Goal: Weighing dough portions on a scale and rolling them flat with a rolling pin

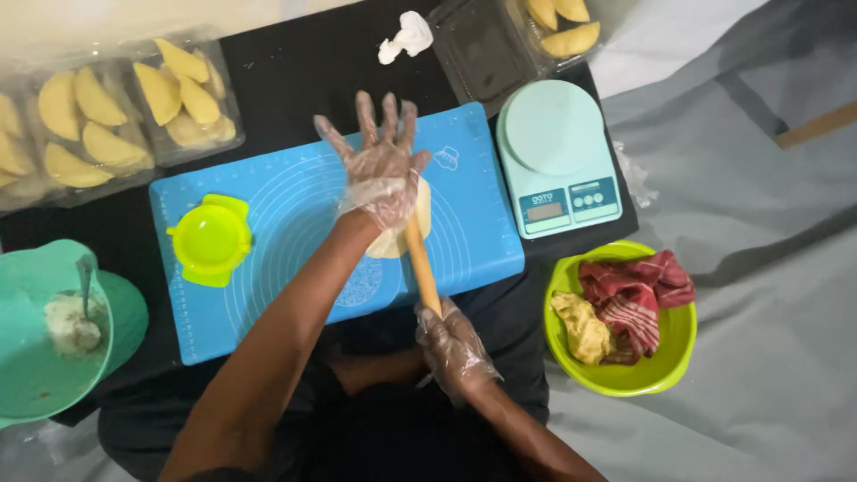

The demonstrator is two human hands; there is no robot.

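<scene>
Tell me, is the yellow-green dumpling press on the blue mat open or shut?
Open. The press lies spread flat on the blue mat, its round hollow facing up, empty.

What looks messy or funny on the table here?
A crumpled white wad lies loose on the black tabletop, off the blue rolling mat. Otherwise nothing stands out: the yellow folded pastries sit neatly in clear trays.

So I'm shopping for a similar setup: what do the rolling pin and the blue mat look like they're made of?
The rolling pin looks like plain unvarnished wood: tan and matte. The blue mat seems to be silicone or soft plastic: thin, lying flat, smooth, with printed white circles. Neither can be confirmed by sight alone.
</scene>
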